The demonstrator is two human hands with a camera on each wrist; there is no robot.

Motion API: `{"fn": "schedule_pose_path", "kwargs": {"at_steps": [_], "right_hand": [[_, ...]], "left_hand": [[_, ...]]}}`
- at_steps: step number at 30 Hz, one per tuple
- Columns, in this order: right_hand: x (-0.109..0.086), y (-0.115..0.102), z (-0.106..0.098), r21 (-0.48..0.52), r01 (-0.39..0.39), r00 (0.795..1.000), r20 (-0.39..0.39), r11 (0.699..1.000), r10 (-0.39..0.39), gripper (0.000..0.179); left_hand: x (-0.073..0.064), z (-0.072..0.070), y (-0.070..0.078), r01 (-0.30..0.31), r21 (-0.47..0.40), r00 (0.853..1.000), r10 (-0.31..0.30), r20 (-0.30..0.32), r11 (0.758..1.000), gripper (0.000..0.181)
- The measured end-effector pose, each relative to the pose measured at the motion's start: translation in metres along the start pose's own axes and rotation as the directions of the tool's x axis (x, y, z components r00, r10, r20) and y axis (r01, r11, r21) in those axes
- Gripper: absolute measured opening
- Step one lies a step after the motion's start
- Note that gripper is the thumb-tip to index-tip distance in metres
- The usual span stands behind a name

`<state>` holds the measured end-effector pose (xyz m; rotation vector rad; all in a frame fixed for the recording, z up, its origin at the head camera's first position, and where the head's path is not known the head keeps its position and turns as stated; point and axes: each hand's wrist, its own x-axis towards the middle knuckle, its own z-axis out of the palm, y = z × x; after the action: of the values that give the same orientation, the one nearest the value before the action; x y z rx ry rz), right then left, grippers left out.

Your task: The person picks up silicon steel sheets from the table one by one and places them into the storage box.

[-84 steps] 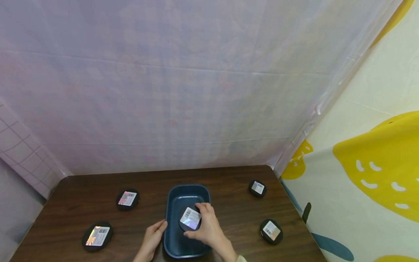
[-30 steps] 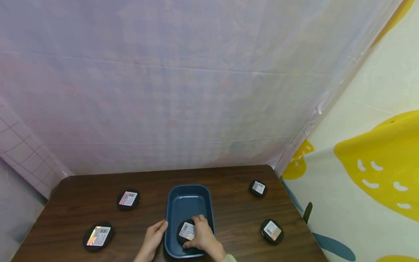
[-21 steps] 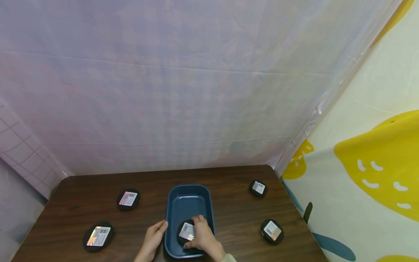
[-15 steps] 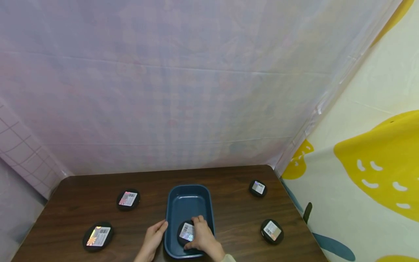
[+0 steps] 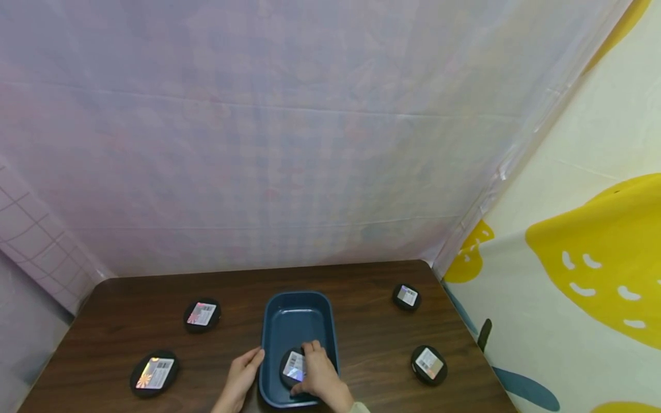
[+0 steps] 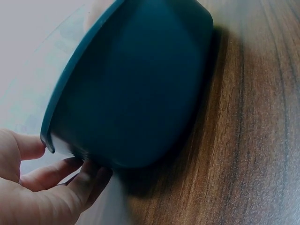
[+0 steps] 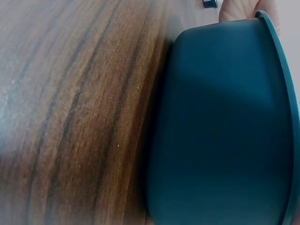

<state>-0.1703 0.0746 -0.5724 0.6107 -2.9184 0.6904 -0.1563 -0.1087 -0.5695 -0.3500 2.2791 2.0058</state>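
Note:
A dark blue rectangular tray (image 5: 299,330) with rounded corners stands on the table. My left hand (image 5: 240,376) holds its left side; in the left wrist view the thumb lies at the rim and the fingers (image 6: 84,180) lie against the outer wall (image 6: 136,89). Inside the tray's near half is a round, flat black object (image 5: 294,366) with a white barcode label on top. My right hand (image 5: 321,373) grips it by the edge, covering its right part. In the right wrist view the tray's outer wall (image 7: 220,122) hides that grip.
Several similar black round objects with barcode labels lie on the brown wooden table (image 5: 361,344): two at left (image 5: 202,315) and two at right (image 5: 429,365). A pale curtain (image 5: 289,172) hangs behind, and a lemon-patterned cloth (image 5: 568,321) hangs on the right.
Compared with 2.8 seconds ago, the right hand and the round black object are lower, towards the near end of the tray. Over the last second they hardly move. The left hand stays in place.

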Motion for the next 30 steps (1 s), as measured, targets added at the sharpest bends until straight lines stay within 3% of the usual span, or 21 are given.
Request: {"fn": "schedule_pose_path", "kwargs": {"at_steps": [4,8,15,24,30], "right_hand": [[0.000,0.000,-0.004,-0.003,0.000,1.000,-0.009,1.000,0.000,0.086],[0.003,0.003,-0.006,0.037,0.052,0.994,-0.095,0.998,-0.048,0.075],[0.009,0.013,-0.015,0.069,0.151,0.956,-0.263,0.986,-0.128,0.058],[0.006,0.025,-0.039,0.121,0.107,0.939,-0.339,0.987,-0.060,0.058],[0.002,0.040,-0.056,0.168,0.039,0.930,-0.367,0.985,0.026,0.058]], "left_hand": [[0.001,0.000,-0.001,0.003,0.006,1.000,-0.003,-0.001,1.000,0.045],[0.002,0.000,-0.003,0.007,0.007,1.000,-0.007,-0.002,1.000,0.046],[0.003,0.000,-0.004,-0.006,-0.003,1.000,0.006,0.005,1.000,0.046],[0.002,0.000,-0.003,-0.005,-0.006,1.000,0.005,0.011,1.000,0.047],[0.003,-0.001,-0.003,0.010,-0.007,1.000,-0.010,0.014,1.000,0.047]]}}
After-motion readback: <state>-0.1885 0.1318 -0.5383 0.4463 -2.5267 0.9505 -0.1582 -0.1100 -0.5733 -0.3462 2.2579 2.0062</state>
